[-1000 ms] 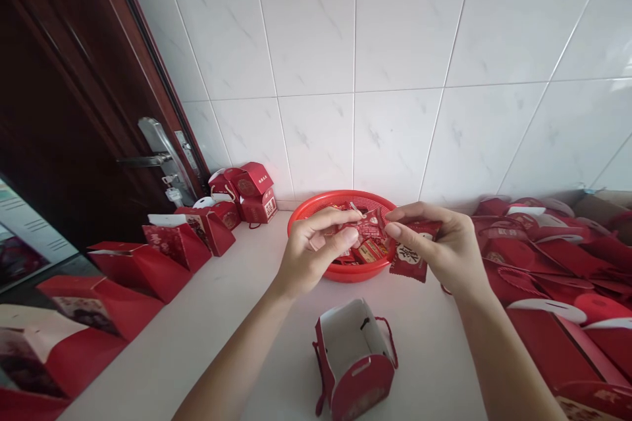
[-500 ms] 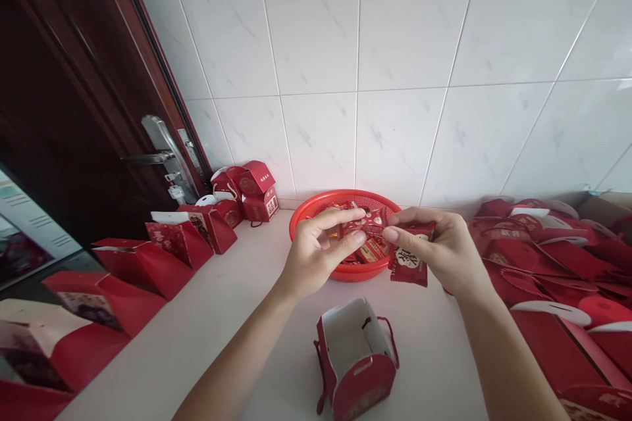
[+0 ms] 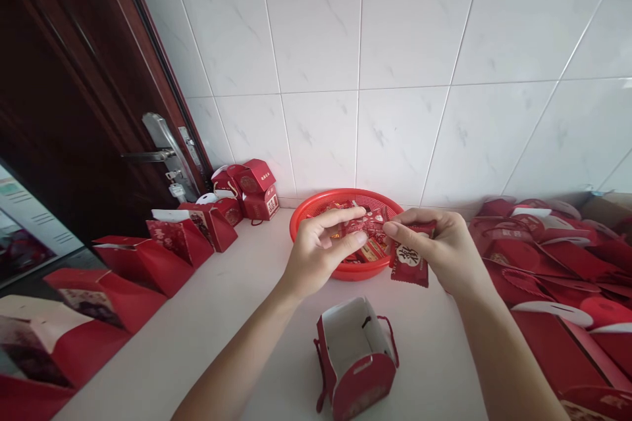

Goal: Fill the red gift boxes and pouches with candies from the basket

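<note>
Sweets in shiny red wrappers, some with gold or pale print, lie in a round red plastic basket (image 3: 365, 272) with perforated walls, by the tiled wall (image 3: 405, 26) at the centre of the frame. Above its near part, the left hand (image 3: 316, 250) pinches a small red patterned packet (image 3: 376, 218) between thumb and forefinger; the right hand (image 3: 439, 243) closes thumb and forefinger at the packet's right end, so the hands nearly meet. Beneath the right hand's fingers hangs a red packet with a dark character on a pale patch (image 3: 411, 270). At the lower centre, an open red card box (image 3: 365, 388) with red cord handles stands on the white surface (image 3: 237, 302), its top open to a white interior with a short dark mark on the far wall. A row of red card boxes (image 3: 143, 263) runs along the left edge of the surface, several with pale flaps, up to a stacked red box (image 3: 259, 194) near the wall. Red cartons with white slotted tabs (image 3: 567, 342) crowd the right of the frame, overlapping; their contents cannot be made out.
</note>
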Demonstrator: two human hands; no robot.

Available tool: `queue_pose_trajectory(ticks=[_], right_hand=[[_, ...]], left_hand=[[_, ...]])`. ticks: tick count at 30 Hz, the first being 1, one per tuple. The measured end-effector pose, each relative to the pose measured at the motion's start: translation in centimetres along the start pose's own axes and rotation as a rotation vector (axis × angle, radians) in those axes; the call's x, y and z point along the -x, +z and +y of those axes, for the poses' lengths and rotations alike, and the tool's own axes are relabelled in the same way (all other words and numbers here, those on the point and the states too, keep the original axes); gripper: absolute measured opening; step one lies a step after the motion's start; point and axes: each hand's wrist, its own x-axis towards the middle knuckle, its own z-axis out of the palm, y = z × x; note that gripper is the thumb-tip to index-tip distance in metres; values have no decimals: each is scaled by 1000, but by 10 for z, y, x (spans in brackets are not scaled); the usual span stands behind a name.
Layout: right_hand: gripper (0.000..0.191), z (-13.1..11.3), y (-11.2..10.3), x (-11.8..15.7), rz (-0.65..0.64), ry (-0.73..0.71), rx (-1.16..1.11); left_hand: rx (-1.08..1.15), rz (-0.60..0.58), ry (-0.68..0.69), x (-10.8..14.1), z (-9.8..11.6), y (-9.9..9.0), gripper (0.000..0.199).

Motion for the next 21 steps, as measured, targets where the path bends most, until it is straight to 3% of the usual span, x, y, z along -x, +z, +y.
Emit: queue_pose_trajectory(ticks=[13, 21], right_hand=[[23, -1, 4, 1, -34, 26, -58], [16, 0, 4, 2, -37, 60, -97]], left_hand=[[145, 90, -111, -1, -2, 4, 31], [172, 75, -161, -1, 3, 6, 27]])
